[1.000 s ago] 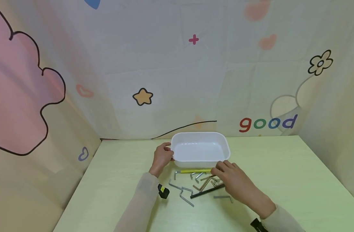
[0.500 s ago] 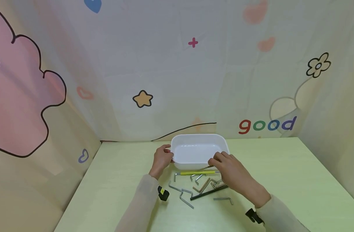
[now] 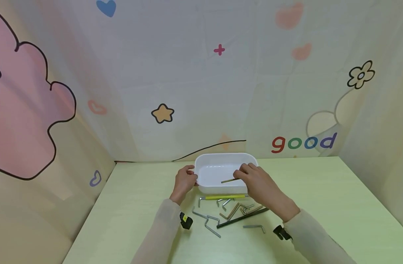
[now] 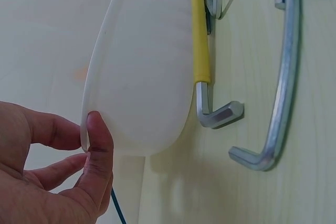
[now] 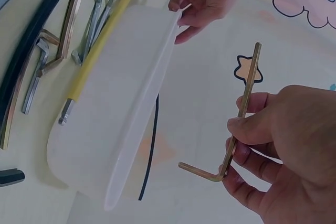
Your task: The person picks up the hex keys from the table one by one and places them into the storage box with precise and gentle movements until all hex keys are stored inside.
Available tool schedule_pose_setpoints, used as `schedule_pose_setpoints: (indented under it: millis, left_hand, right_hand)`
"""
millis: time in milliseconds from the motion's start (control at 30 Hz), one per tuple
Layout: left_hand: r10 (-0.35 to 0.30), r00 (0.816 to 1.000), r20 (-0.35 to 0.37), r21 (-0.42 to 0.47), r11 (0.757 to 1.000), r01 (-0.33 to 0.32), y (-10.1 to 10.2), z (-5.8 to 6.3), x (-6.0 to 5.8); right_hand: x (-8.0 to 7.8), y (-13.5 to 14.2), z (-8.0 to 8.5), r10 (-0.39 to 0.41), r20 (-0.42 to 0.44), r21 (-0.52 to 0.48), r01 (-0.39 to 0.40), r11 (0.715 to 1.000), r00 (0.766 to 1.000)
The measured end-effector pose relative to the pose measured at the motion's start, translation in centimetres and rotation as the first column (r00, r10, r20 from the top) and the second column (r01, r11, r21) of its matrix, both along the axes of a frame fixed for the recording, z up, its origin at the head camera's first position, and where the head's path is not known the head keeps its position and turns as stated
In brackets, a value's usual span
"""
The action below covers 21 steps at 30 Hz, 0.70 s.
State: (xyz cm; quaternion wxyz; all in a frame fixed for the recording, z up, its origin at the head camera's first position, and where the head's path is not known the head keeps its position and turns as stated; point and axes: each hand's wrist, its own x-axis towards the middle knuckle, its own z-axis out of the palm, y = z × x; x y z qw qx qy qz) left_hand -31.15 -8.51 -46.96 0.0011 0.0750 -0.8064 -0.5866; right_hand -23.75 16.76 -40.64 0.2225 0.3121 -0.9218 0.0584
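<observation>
Your right hand [image 3: 261, 186] pinches a brass-coloured hex key [image 5: 252, 71] over the opening of the white tray [image 3: 221, 190]; in the head view its long arm points left, running roughly along the tray's length, its tip dipping slightly toward you. It's slim and shiny, with a short arm bent squarely. Your left hand [image 3: 184, 182] grips the tray's left rim. Loose keys [image 3: 235, 212] crowd the near side; bare tabletop [image 3: 320, 198] stretches off right.

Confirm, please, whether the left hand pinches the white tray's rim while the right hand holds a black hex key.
The colour is wrong: the right wrist view shows the right hand holding a golden hex key. The left hand does pinch the white tray's rim.
</observation>
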Motion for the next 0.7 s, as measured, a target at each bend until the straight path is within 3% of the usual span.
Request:
schedule_pose_setpoints:
  millis: [400,700]
  left_hand:
    - [-0.002,1.000,0.004,0.003,1.000,0.002,0.0,-0.1,-0.1]
    - [-0.015,1.000,-0.014,0.011,1.000,0.015,-0.1,-0.1,0.1]
  right_hand:
    - [-2.9,-0.4,0.1,0.002,-0.021,-0.012,-0.002,1.000,1.000]
    - [-4.8,-0.7,0.3,-0.016,0.017,0.017,0.016,1.000,1.000]
